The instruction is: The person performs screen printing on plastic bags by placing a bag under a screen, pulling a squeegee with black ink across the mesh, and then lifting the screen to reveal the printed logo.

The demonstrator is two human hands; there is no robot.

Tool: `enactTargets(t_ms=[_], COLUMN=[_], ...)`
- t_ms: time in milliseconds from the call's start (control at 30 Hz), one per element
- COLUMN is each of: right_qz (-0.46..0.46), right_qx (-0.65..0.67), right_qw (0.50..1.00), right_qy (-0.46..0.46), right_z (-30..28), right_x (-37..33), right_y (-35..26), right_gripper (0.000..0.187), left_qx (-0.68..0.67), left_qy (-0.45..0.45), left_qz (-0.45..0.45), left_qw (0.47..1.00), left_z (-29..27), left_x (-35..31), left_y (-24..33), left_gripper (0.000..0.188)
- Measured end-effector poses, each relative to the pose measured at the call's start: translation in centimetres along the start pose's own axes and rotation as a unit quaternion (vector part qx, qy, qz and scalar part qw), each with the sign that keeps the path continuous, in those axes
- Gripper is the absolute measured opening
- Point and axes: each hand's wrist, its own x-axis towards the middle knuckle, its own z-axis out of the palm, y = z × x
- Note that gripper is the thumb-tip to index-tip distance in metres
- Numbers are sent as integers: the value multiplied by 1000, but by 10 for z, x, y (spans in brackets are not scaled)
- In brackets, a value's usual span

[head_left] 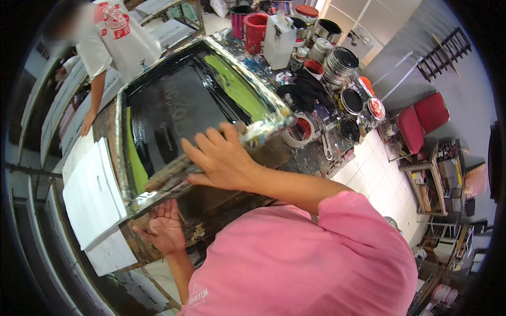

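Observation:
A screen-printing frame (266,124) lies tilted over the dark work table, its mesh coated with black ink (158,105) and edged by green strips (232,84). Along its near side, a wooden squeegee (164,178) spans the mesh. My right hand (219,158) is closed round the squeegee's bar, fingers over the far side and thumb on the near side. Below the frame's near left corner is my left hand (166,231), palm up with fingers stretched out. Its fingertips reach the frame's lower edge; whether they touch it I cannot tell.
White paper sheets (92,195) are stacked left of the frame. A person in a white shirt (126,39) stands beyond, one hand on the table. Ink tins (340,66), a white jug (278,42) and a red bucket (255,32) crowd the back right. A red chair (411,129) stands farther right.

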Motion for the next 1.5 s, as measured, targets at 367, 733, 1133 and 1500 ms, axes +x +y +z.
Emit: enactTargets(t_ms=[367,733,1133,1500], right_qz=[9,-10,-3,47], right_qx=[24,18,-38,138], right_qw=[996,993,986,902], right_qy=[87,113,-161,-407], right_z=[-16,-14,7,44], right_x=[87,99,15,-11], right_y=[9,14,4,16], right_gripper=[57,54,68,43], left_qx=[105,475,53,36], left_qy=[-74,-180,148,273], left_qz=[-452,-280,-71,-151], left_qw=[883,815,985,949], left_z=[53,53,17,-29], left_x=[124,93,-2,-23], left_y=[-241,-154,8,-28], left_gripper=[111,91,109,121])
